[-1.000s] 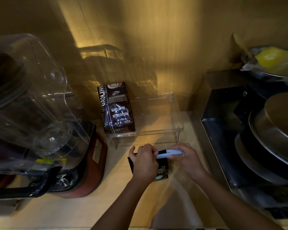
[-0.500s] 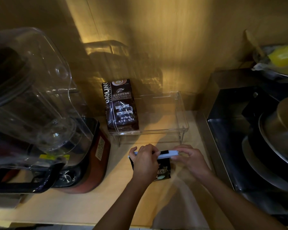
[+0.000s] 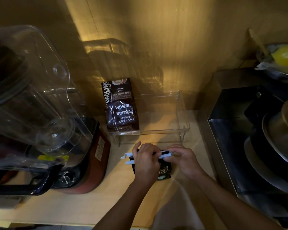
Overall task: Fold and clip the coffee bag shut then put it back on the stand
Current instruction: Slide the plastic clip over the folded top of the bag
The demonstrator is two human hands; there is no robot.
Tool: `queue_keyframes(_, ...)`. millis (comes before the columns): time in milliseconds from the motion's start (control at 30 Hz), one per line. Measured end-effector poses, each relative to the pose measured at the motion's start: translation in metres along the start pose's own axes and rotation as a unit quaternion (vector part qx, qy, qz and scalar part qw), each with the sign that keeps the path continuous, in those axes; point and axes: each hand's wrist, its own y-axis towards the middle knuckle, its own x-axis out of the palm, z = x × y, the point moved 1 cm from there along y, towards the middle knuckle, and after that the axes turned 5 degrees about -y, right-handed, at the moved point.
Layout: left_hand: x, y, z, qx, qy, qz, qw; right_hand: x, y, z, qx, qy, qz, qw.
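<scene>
Sliding further left, clip (image 3: 145, 157) now open

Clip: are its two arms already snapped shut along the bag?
No, the clip's two arms are spread apart at their left ends while both hands, left and right, work it across the bag.

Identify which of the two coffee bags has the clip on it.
The small dark coffee bag on the counter, held under both hands with the white clip across its top. The larger bag on the clear stand has none.
</scene>
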Motion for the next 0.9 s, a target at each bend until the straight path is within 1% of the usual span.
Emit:
queue_keyframes(133, -0.002, -0.002, 0.0, 0.017, 0.01, -0.004, 1.0, -0.006, 0.002, 0.004, -0.009, -0.079, -0.018, 0.997)
queue_keyframes(267, -0.016, -0.003, -0.01, 0.043, 0.056, -0.029, 0.997, -0.006, 0.003, 0.008, -0.008, -0.072, 0.006, 0.997)
queue_keyframes(333, -0.027, -0.002, -0.019, 0.038, 0.072, -0.044, 0.996, -0.007, 0.005, 0.009, -0.008, -0.075, 0.01, 0.997)
queue_keyframes(533, -0.048, -0.002, -0.04, 0.009, 0.074, -0.099, 0.992, -0.01, 0.01, 0.005, -0.026, -0.112, -0.008, 0.993)
queue_keyframes(600, -0.049, -0.003, -0.041, -0.003, 0.055, -0.099, 0.994, -0.011, 0.012, 0.003, -0.033, -0.125, -0.019, 0.991)
queue_keyframes(667, -0.048, -0.005, -0.041, -0.026, 0.006, -0.098, 0.995, -0.012, 0.013, 0.002, -0.04, -0.136, -0.031, 0.989)
queue_keyframes(733, -0.048, -0.006, -0.041, -0.043, -0.018, -0.099, 0.994, -0.013, 0.012, 0.002, -0.041, -0.139, -0.041, 0.989)
queue_keyframes(900, -0.046, -0.006, -0.043, -0.019, -0.003, -0.099, 0.995, -0.014, 0.008, 0.003, -0.015, -0.13, -0.056, 0.99)
